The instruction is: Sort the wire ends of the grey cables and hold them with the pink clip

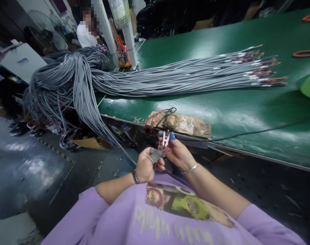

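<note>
In front of my lap, my left hand (146, 164) is closed around the end of a grey cable (128, 156). Thin coloured wires (166, 150) fan out from that end beside its grey-covered fingertips. My right hand (181, 153) is closed on a small pale pink, clip-like tool (165, 139), held upright just above the wires. A blue cover sits on one of its fingertips. The exact kind of tool is too small to tell, and whether its jaws touch a wire cannot be made out.
Long grey cables (150, 80) lie across the green table (236, 112), draping over its left end. At the near edge is a wooden block (193, 125) with red and black leads. A white post (129, 44) stands behind. A person (86, 35) is at the back left.
</note>
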Tool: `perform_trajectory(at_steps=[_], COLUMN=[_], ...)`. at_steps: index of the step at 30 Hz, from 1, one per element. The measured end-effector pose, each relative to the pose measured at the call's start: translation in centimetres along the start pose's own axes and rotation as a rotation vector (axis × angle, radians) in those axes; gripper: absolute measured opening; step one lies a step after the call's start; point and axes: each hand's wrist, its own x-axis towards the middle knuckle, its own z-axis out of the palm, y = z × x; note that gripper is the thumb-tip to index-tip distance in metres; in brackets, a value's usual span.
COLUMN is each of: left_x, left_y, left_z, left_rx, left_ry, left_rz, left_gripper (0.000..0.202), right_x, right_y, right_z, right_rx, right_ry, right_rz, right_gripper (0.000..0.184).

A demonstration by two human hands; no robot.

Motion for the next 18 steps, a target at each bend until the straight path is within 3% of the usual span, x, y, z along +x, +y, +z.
perform_trajectory(at_steps=[4,9,14,18], left_x=[0.0,-0.3,-0.4,-0.3], left_y=[-0.1,0.1,-0.3,-0.7], left_z=[-0.2,-0.2,-0.9,-1.5], left_rx=[0.005,0.018,0.093,0.186], left_ry=[-0.019,0.002,-0.022,-0.071], left_rz=[0.003,0.015,0.068,0.081], left_gripper=[0.05,0.056,0.058,0.057], right_x=[-0.1,-0.7,-1.9,-2.4], right_y=[0.1,-0.1,-1.5,-3.1], right_z=[0.3,-0.3,-1.3,-0.6], right_rx=[0.033,-0.023,-0.302,-0.562], right_ry=[0.031,-0.097,-0.152,-0.2], right_rz=[-0.006,0.008,0.151,0.122], right_gripper=[0.035,0.048,0.052,0.046])
